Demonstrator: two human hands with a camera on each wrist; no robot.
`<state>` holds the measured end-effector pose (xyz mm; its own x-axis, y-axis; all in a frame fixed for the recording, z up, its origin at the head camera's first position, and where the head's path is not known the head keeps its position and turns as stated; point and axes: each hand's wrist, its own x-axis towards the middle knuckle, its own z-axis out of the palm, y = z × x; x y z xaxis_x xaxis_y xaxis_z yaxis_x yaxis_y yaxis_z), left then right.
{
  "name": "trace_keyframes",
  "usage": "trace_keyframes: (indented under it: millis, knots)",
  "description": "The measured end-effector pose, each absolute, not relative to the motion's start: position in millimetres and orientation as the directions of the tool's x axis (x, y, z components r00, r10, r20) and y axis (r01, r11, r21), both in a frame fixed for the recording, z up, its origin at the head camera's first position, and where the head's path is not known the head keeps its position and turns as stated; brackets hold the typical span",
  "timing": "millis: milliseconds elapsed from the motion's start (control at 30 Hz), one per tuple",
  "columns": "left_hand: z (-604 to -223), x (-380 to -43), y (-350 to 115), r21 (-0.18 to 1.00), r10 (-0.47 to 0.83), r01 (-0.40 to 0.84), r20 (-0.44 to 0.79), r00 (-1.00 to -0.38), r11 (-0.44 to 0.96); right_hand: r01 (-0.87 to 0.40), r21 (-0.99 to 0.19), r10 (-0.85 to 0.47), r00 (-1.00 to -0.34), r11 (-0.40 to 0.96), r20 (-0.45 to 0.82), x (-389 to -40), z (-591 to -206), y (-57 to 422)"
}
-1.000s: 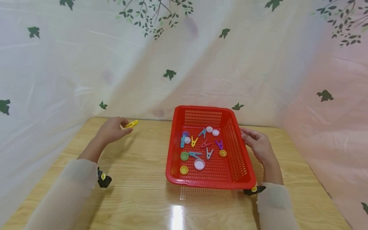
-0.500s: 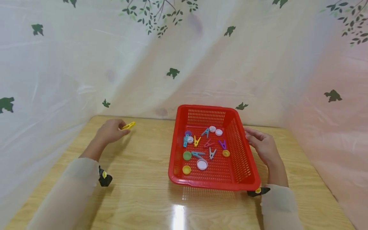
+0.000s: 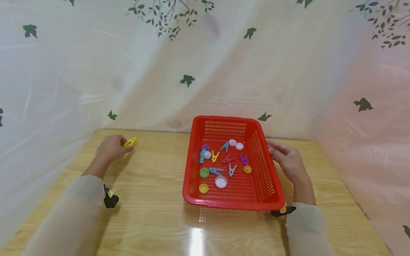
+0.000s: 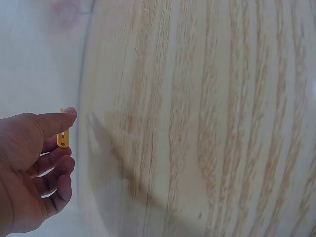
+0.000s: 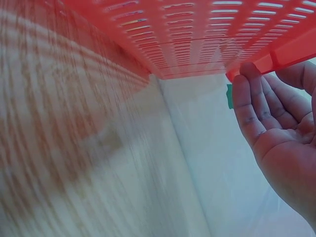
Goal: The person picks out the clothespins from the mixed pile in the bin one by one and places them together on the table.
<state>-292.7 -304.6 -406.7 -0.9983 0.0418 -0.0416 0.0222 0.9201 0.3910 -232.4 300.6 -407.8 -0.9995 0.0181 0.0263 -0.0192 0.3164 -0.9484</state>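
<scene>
The left hand [image 3: 110,147] pinches a yellow clothespin [image 3: 130,142] between thumb and fingers, above the far left of the wooden desk [image 3: 153,188], well apart from the red slotted basket [image 3: 234,205]. The right hand [image 3: 288,161] grips that basket's right rim. Inside lie scattered clothespins [image 3: 243,159] in blue, yellow, pink, purple and grey, among round caps [image 3: 204,172]. Behind the desk hangs a pale leaf-patterned sheet [image 3: 144,92].
</scene>
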Motion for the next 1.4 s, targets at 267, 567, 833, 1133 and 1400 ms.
trace_keyframes:
  millis: [267, 567, 833, 1133, 1400]
  knots:
    - [-410.4, -291.3, -310.1, 0.408, -0.013, -0.034, -0.055, -0.998, 0.913, -0.017, -0.941, 0.026, -0.999, 0.337, 0.027, -235.0, -405.4, 299.9]
    - [-419.3, -288.0, -314.6, 0.460, -0.005, -0.031, -0.057, -0.998, 0.887, -0.022, -0.947, 0.023, -0.999, 0.321, 0.031, -235.3, -406.8, 297.6]
    - [-428.5, -290.6, -318.8, 0.489, -0.021, -0.041, -0.047, -0.999, 0.872, -0.042, -0.950, 0.021, -0.998, 0.309, 0.051, -236.5, -408.4, 300.3]
    - [-433.3, -291.9, -320.2, 0.489, -0.034, -0.035, -0.012, -0.999, 0.872, -0.046, -0.959, 0.020, -0.998, 0.281, 0.054, -234.9, -409.0, 301.1]
    - [-432.9, -292.9, -324.2, 0.495, -0.014, -0.022, -0.021, -1.000, 0.869, -0.041, -0.963, 0.013, -0.999, 0.265, 0.047, -233.2, -409.4, 300.6]
